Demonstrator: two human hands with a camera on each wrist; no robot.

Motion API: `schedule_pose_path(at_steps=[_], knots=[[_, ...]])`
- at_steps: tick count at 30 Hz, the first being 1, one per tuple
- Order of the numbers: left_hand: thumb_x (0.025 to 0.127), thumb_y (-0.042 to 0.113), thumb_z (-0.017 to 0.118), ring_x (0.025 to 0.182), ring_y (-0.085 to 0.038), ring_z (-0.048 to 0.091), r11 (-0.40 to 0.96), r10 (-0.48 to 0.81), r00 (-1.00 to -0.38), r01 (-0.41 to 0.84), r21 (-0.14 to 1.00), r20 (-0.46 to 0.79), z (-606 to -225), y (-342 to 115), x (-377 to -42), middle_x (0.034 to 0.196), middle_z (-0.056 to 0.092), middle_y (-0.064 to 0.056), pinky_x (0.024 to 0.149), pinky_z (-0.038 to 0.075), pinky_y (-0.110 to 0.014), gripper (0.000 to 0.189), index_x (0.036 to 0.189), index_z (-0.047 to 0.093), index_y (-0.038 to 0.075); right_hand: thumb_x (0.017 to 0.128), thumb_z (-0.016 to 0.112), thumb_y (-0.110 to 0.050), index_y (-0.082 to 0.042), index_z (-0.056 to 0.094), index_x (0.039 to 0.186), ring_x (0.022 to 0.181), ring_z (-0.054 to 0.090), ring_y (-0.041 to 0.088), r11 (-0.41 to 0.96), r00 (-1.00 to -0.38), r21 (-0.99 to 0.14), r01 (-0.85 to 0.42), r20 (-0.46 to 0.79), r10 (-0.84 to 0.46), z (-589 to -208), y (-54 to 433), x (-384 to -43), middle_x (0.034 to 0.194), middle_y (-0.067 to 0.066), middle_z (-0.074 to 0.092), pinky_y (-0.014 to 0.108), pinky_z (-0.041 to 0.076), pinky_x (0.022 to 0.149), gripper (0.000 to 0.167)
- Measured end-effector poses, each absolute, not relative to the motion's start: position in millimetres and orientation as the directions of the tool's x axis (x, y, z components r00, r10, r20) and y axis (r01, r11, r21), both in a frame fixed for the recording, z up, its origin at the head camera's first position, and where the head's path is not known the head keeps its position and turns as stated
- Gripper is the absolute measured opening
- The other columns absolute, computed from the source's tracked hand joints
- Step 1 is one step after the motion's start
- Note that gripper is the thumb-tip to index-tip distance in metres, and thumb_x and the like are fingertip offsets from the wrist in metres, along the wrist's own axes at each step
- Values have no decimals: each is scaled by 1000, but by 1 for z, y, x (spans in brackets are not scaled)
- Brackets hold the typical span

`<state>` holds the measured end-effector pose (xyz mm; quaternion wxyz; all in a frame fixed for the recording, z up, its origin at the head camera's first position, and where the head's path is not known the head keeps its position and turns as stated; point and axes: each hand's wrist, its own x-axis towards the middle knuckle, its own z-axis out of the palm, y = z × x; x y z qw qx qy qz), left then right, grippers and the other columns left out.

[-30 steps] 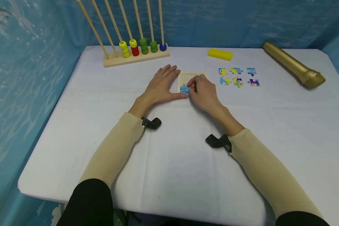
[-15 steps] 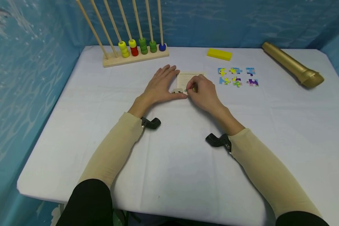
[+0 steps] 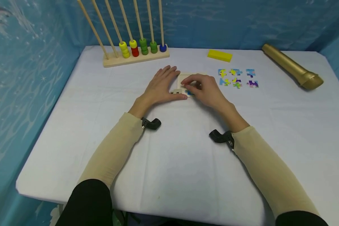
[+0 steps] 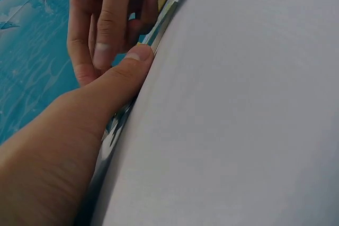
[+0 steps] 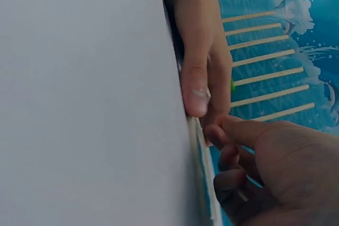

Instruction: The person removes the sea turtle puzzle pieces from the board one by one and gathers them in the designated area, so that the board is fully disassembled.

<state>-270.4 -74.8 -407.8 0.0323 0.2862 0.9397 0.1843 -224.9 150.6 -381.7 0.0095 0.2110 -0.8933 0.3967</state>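
In the head view, a small wooden puzzle tray (image 3: 180,82) lies between the two hands. My left hand (image 3: 161,86) rests at its left side, fingers straight and spread, thumb along the near edge. Beside that thumb a jigsaw piece (image 3: 177,91) shows its pale, unprinted side. A blue printed piece (image 3: 189,93) lies at the tray's near side, partly hidden by my right hand (image 3: 207,89). That hand hovers over the tray, fingers loosely bent, thumb and index apart. In the left wrist view the right hand (image 4: 114,17) is close above the left thumb (image 4: 130,67), nothing visible between its fingertips.
Several loose puzzle pieces (image 3: 237,83) lie in two rows right of the tray. Behind them are a yellow block (image 3: 219,55) and a gold microphone-shaped object (image 3: 293,66). A bead stacker with tall pegs (image 3: 136,56) stands at the back left of the white-covered table (image 3: 180,150).
A blue printed area at the tray's near left gave way to a piece's pale back. My right hand's thumb and index have parted and lifted slightly; the left hand stays put.
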Motion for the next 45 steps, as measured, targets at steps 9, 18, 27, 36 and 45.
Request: schedule_pose_path(at_steps=[9, 18, 27, 36, 45], knots=[[84, 81, 66, 166, -21, 4, 766, 554, -831, 527, 368, 39, -411, -73, -271, 177, 19, -1, 134, -2, -42, 108, 167, 32, 20, 105, 68, -24, -11, 79, 121, 89, 64, 25, 654, -852, -658, -372, -37, -521, -359, 140, -257, 118, 9, 78, 32, 47, 78, 24], [83, 83, 66, 166, -20, 5, 763, 555, -830, 535, 363, 55, -409, -68, -271, 177, 20, -2, 134, -2, -43, 107, 165, 35, 22, 98, 75, -16, -6, 77, 116, 89, 64, 24, 619, -759, -713, -328, -192, -623, -350, 143, -270, 100, 11, 75, 23, 51, 79, 20], [80, 85, 67, 166, -20, 4, 773, 549, -835, 524, 358, 37, -406, -68, -269, 177, 19, 0, 134, -3, -42, 110, 165, 35, 23, 98, 76, -18, -3, 74, 119, 84, 61, 22, 613, -731, -762, -209, -294, -615, -345, 142, -274, 95, 10, 72, 26, 51, 75, 26], [81, 84, 67, 166, -19, 4, 781, 543, -839, 518, 348, 29, -406, -71, -270, 177, 18, 0, 134, -2, -41, 112, 167, 32, 22, 100, 74, -29, -4, 71, 117, 77, 52, 22, 596, -764, -800, -72, -340, -548, -343, 156, -273, 90, 8, 65, 31, 49, 70, 29], [80, 85, 66, 166, -20, 5, 795, 531, -847, 506, 335, 19, -408, -72, -271, 178, 18, -1, 134, -3, -39, 113, 168, 30, 22, 103, 71, -28, -6, 66, 135, 88, 59, 25, 568, -837, -822, -31, -290, -464, -344, 202, -248, 111, 4, 67, 30, 54, 74, 39]])
